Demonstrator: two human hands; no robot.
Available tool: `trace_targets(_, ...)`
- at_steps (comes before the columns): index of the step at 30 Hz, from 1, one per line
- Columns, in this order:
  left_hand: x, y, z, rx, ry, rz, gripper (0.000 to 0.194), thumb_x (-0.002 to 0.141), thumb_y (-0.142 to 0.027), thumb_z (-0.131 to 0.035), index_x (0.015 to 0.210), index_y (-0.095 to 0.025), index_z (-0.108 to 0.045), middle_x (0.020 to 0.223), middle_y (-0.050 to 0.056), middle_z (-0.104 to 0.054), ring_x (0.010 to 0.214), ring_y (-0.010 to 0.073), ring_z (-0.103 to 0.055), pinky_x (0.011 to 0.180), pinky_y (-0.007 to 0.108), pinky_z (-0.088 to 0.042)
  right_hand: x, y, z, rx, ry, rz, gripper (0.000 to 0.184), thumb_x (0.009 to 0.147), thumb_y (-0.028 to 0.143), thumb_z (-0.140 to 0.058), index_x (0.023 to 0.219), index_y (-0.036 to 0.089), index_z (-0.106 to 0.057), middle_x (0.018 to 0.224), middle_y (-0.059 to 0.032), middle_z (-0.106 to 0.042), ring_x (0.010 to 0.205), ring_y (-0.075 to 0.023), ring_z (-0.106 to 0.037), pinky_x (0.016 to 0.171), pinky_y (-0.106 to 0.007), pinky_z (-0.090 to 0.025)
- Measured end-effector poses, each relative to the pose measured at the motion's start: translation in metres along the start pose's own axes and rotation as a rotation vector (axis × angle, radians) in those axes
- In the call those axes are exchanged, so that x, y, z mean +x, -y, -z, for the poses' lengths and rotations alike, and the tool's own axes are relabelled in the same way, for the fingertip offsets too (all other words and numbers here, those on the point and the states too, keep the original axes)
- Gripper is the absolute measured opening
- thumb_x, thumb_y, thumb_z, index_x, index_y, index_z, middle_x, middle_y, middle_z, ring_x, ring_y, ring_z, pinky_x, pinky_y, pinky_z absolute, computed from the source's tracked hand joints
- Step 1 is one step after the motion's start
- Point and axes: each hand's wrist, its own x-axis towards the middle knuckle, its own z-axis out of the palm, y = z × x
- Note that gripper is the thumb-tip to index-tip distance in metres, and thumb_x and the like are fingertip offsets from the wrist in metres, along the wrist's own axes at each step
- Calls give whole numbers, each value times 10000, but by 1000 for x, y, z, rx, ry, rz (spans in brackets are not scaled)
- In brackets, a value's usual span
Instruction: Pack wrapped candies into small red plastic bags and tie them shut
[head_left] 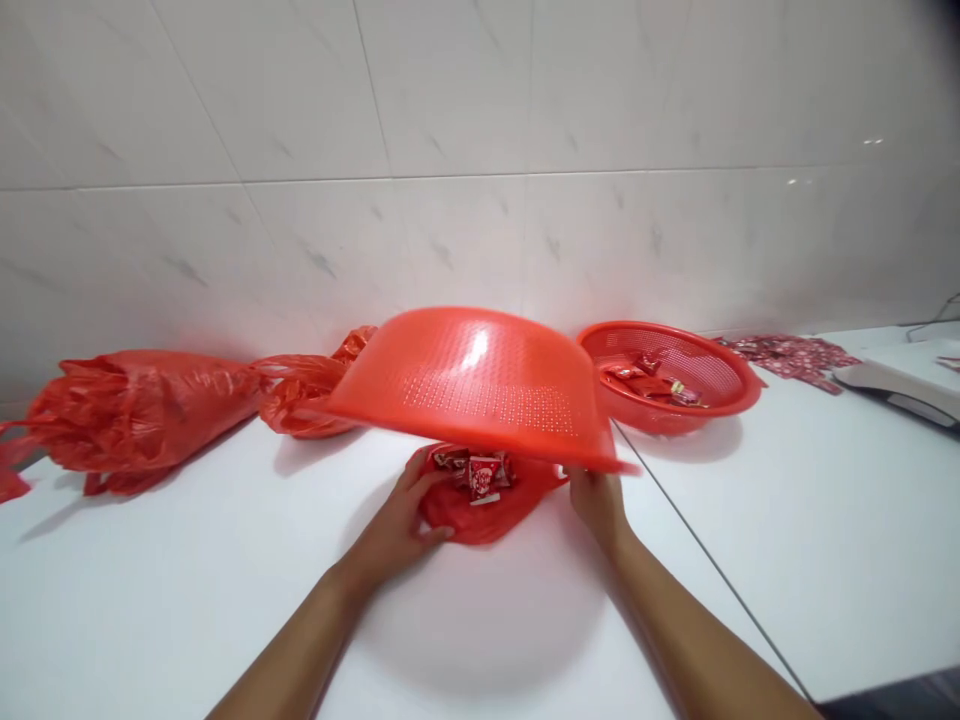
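A red plastic colander [480,375] is upside down and tilted in the air above the white table. My right hand [598,500] is at its near right rim, closed on it, with most of the fingers hidden beneath. Under the colander lies a red plastic bag [487,525] with its mouth open, and several small red-wrapped candies [484,475] show in it. My left hand [409,515] grips the bag's left side, thumb in front and fingers along the edge. A corner of the bag stretches toward my right hand; whether that hand also pinches it, I cannot tell.
Another red colander [675,400] with wrapped pieces inside stands at the back right. Beyond it lie a red patterned cloth or sheet [791,357] and a grey-and-black object [900,390]. A full red bag [150,410] and a smaller one [307,395] are at left. A tiled wall [450,230] is behind.
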Motion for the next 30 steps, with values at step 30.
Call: trace_targets(30, 0, -1, 7, 46, -67, 80, 561, 910, -403, -726, 1443, -287, -595, 1738, 79, -268, 1598, 366, -278, 1290, 578, -333, 76, -2, 127, 326, -968, 79, 254, 928, 522, -400, 855, 298, -305, 854, -43, -540, 501, -171, -422, 443, -344, -396)
